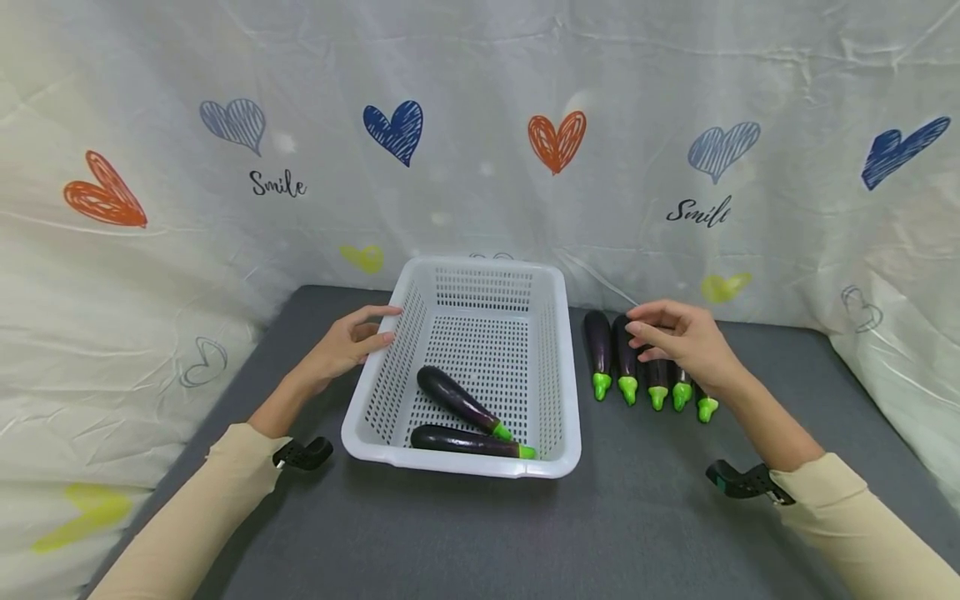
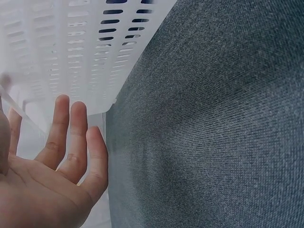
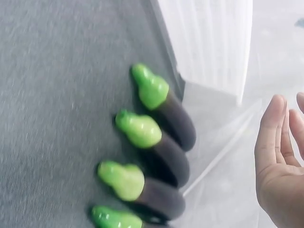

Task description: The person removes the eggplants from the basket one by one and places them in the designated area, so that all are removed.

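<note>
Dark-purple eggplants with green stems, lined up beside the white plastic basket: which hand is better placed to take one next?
Probably the right hand: it hovers empty over the lined-up eggplants. The left hand is at the left rim of the basket, on the side away from them.

The place looks like a curtained-off tabletop booth, its wider room impossible to tell, as pale sheeting (image 1: 480, 200) printed with hearts (image 1: 396, 133) and "Smile" lettering (image 1: 278, 184) surrounds a dark grey table (image 1: 450, 537).
</note>
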Demonstrator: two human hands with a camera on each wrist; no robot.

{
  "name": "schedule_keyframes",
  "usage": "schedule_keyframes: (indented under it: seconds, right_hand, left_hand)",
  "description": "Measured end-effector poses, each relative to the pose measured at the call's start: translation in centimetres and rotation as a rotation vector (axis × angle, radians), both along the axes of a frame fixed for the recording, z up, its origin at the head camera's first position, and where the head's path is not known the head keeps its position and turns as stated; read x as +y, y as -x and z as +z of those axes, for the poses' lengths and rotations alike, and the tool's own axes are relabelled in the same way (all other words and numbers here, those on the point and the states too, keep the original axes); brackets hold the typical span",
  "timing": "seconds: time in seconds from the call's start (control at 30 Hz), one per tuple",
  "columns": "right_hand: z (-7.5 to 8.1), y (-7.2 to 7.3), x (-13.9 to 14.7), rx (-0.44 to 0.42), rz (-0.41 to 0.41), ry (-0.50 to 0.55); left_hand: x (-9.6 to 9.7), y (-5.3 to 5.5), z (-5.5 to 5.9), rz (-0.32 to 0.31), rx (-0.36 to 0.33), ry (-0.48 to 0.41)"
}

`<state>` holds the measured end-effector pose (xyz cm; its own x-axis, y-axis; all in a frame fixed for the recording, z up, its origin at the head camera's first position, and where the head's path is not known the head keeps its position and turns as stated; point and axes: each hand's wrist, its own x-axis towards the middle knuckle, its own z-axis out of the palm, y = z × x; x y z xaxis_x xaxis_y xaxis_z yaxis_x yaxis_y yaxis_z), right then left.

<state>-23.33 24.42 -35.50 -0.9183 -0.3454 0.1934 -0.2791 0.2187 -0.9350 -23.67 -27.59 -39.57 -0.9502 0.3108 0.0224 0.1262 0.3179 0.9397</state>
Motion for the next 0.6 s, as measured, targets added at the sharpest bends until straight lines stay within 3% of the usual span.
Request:
schedule_keyframes:
  seconds: [0.6]
  right_hand:
    - [0.2, -0.9, -6.3, -0.006, 0.132, -0.01]
  left_hand:
    - [-0.1, -0.1, 0.1, -0.017, 0.013, -0.01]
